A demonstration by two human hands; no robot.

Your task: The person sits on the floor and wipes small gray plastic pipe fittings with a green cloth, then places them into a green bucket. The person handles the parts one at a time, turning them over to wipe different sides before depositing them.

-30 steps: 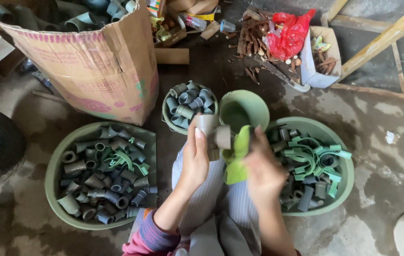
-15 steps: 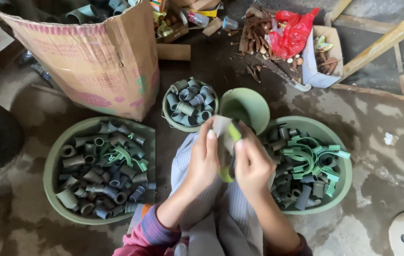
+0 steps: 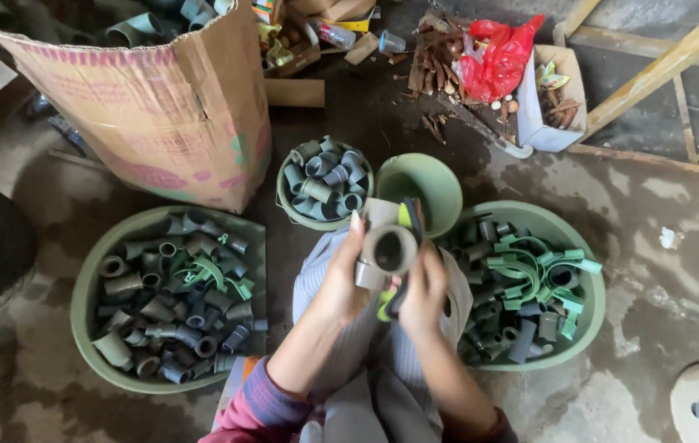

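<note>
Concrete floor (image 3: 653,197) carries basins of grey fittings. Both hands, left (image 3: 341,275) and right (image 3: 425,287), close around a pipe fitting (image 3: 386,246) above the lap. It looks light, rigid and smooth, best gripped round its barrel.

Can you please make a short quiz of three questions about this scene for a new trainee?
1. True or false: the grey pipe fitting is held in both hands.
2. Which container has nothing visible inside? A. the small green bowl B. the large left basin C. the large right basin
3. What stands behind the left basin?

Key:
1. True: the left hand and right hand both grip it.
2. A
3. A cardboard box with pipe fittings inside.
</note>
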